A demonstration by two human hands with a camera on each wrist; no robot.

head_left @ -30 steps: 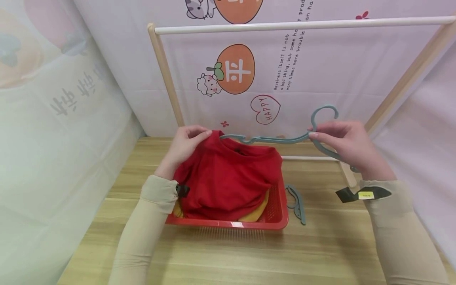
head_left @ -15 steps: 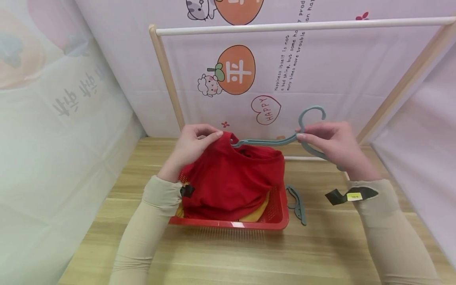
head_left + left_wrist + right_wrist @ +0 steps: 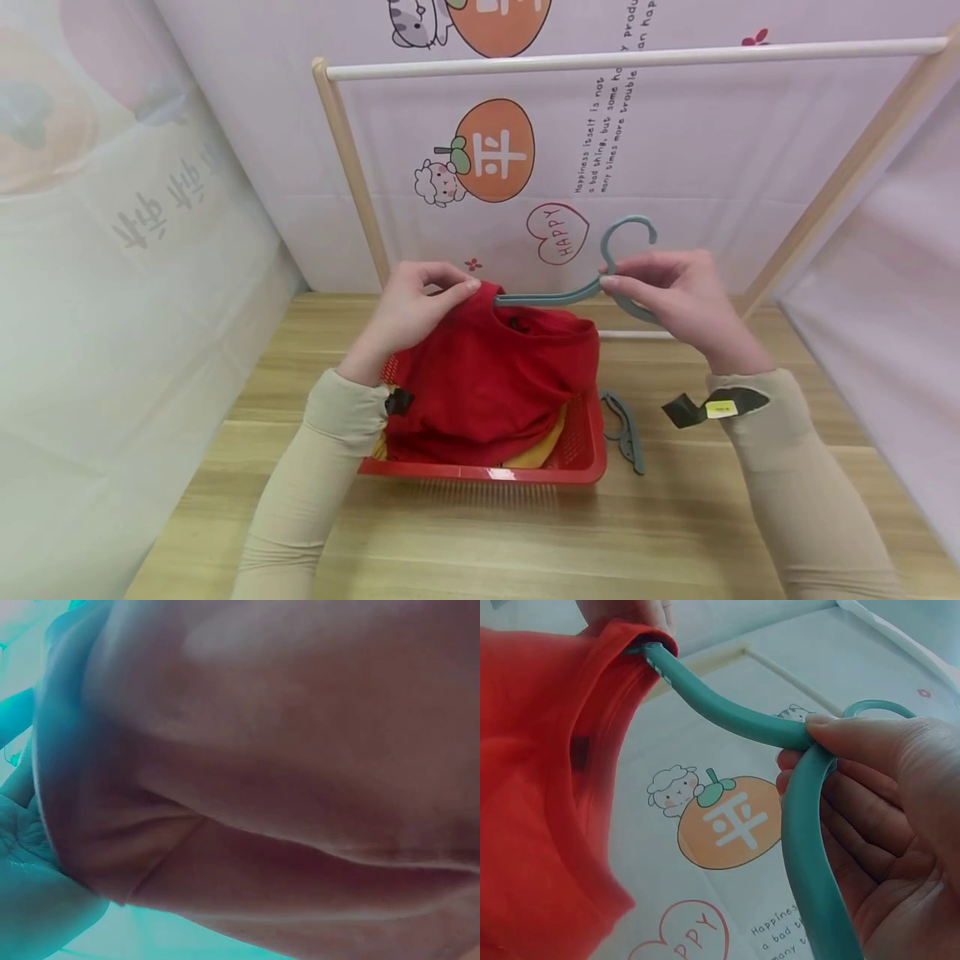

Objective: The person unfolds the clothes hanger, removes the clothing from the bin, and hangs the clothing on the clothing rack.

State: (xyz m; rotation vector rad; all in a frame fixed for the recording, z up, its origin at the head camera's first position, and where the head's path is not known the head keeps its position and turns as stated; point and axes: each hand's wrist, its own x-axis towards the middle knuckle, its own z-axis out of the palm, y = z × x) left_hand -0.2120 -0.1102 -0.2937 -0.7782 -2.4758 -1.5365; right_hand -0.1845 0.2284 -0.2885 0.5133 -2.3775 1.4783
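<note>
My left hand point(image 3: 423, 304) pinches the shoulder of a red shirt point(image 3: 502, 383) beside its neckline. In my right hand point(image 3: 671, 300) is a blue-green clothes hanger point(image 3: 551, 298), gripped between thumb and fingers at the base of its hook. One hanger arm passes through the neck opening, its tip hidden under the cloth. The right wrist view shows the hanger point(image 3: 727, 716) entering the collar of the shirt point(image 3: 525, 825), while its other arm hangs outside. Red cloth point(image 3: 262, 750) fills most of the left wrist view. Below, the shirt drapes into a red basket point(image 3: 555, 475).
Yellow cloth point(image 3: 536, 450) lies under the shirt in the basket. A second, folded hanger point(image 3: 624, 433) rests on the wooden table point(image 3: 480, 542) right of the basket. Behind stands a rack with a white rail point(image 3: 637, 58) and wooden posts point(image 3: 348, 158), before a printed backdrop.
My right hand has moved left, sliding the hanger arm deeper into the shirt's neck. My left hand, pinching the shoulder, has shifted slightly right and drawn the cloth over the hanger tip.
</note>
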